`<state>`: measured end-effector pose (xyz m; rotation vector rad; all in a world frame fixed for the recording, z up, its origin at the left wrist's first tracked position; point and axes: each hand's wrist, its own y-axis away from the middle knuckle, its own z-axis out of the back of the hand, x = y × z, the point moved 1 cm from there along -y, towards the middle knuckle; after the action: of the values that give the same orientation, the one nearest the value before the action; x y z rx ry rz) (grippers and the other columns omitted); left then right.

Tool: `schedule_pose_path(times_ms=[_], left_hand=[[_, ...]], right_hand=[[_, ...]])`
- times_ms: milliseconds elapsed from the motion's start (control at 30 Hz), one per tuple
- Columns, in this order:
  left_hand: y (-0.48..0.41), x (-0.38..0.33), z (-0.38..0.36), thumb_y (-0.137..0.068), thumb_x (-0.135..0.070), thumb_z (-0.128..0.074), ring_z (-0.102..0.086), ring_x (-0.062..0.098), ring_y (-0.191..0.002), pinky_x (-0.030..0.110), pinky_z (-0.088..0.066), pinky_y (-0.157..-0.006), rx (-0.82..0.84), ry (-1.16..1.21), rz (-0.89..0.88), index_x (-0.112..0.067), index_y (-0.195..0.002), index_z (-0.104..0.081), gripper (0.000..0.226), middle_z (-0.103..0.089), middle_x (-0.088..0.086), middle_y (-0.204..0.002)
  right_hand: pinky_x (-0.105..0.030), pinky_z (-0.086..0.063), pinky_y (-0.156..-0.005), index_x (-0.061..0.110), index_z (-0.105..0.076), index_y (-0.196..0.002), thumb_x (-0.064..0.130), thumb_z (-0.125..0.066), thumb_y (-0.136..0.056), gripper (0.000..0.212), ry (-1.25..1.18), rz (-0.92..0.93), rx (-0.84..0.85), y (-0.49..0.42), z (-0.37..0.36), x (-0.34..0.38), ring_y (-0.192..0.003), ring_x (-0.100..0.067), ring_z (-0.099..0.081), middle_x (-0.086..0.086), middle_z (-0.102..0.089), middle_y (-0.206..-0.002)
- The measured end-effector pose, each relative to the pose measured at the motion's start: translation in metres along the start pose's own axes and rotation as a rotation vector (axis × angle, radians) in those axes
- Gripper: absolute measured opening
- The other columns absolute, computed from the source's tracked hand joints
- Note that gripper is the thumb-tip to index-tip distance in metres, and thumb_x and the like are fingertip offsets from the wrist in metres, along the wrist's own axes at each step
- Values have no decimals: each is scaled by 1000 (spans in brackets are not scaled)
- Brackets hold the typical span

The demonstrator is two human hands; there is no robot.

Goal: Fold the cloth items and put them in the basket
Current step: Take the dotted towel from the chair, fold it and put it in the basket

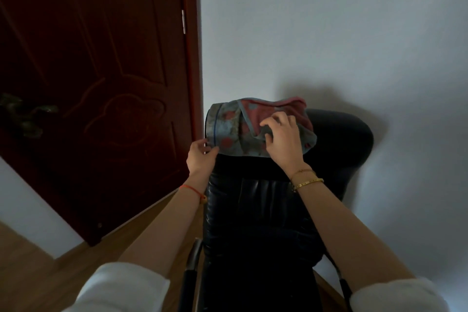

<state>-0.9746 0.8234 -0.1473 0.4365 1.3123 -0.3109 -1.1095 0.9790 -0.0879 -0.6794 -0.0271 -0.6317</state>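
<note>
Both hands are up at the top of the black leather chair (255,210). The faded blue-and-red patterned cloth (230,132) lies draped and bunched over the crest of the chair's backrest. The left hand (201,157) pinches the cloth's lower corner at the chair's left edge, and the right hand (283,139) sits on the chair's crest with its fingers curled into a fold of fabric. This looks like the pick-up before any folding. To do it well, lift both grips together and up off the chair so nothing snags, then find two true corners, not a bunched middle. No basket is in view, so the drop-off can't be placed yet.
</note>
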Motion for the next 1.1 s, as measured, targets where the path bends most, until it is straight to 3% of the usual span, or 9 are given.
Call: schedule_pose_path(times_ms=[233, 433, 567, 633, 700, 800, 900, 967, 1100], left_hand=[[-9, -1, -3, -82, -30, -75, -63, 25, -111, 37, -52, -94, -31, -47, 28, -11, -119, -58, 45, -65, 6, -118], [17, -30, 0, -82, -21, -67, -60, 17, -83, 38, -48, -77, 35, 160, -214, -17, -79, -60, 9, -63, -4, -81], [45, -66, 9, -73, -14, -64, -62, 32, -109, 47, -46, -97, 293, 510, -315, -17, -66, -53, 14, -69, 14, -107], [60, -85, 13, -72, -10, -61, -62, 26, -91, 37, -49, -82, 453, 607, -322, -13, -66, -49, 14, -67, 23, -97], [77, -104, 17, -75, -7, -51, -59, 16, -69, 27, -45, -62, 614, 628, -326, -12, -65, -43, 14, -64, 6, -73], [103, -118, 18, -79, -10, -44, -58, 14, -65, 28, -43, -61, 869, 593, -279, -15, -65, -45, 16, -62, 0, -69], [120, -112, 13, -91, -9, -35, -69, 23, -95, 30, -51, -84, 1087, 550, -160, -14, -71, -41, 22, -74, 15, -99], [128, -105, 10, -87, -14, -46, -55, 37, -118, 45, -39, -104, 1171, 480, -88, -15, -70, -46, 17, -58, 28, -125], [151, -95, 9, -85, -14, -49, -60, 41, -117, 45, -51, -99, 1377, 431, -4, -15, -68, -47, 17, -57, 29, -132]], right_hand=[[-40, -40, -91, 16, -53, -84, 16, -66, -77, 15, 110, -9, -33, 7, 15, -19, -108, -28, -46, -4, -54, -118], [-32, -38, -80, 17, -45, -76, 21, -61, -73, 16, -202, -10, -17, 40, 33, -12, -86, -18, -47, 4, -52, -77], [-31, -37, -73, 14, -44, -72, 17, -60, -71, 16, -301, 44, 7, 70, 49, 1, -77, -17, -44, 2, -48, -72], [-32, -38, -72, 14, -44, -73, 15, -60, -71, 16, -320, 82, 27, 84, 58, 6, -78, -18, -44, 2, -49, -74], [-32, -41, -75, 15, -48, -76, 16, -62, -75, 14, -365, 99, 19, 97, 69, 13, -81, -19, -46, 4, -51, -80], [-29, -46, -81, 13, -58, -90, 16, -60, -88, 4, -489, 12, -115, 104, 86, 20, -89, -19, -52, 2, -58, -92], [-35, -53, -85, 12, -60, -102, 12, -59, -91, 11, -545, -95, -195, 109, 100, 18, -104, -18, -55, 0, -59, -112], [-40, -55, -87, 13, -57, -109, 11, -62, -89, 21, -560, -169, -146, 124, 108, 15, -110, -19, -55, 2, -56, -120], [-34, -51, -99, 18, -54, -124, 13, -58, -94, 31, -738, -304, 72, 173, 122, 16, -118, -11, -58, 3, -61, -122]])
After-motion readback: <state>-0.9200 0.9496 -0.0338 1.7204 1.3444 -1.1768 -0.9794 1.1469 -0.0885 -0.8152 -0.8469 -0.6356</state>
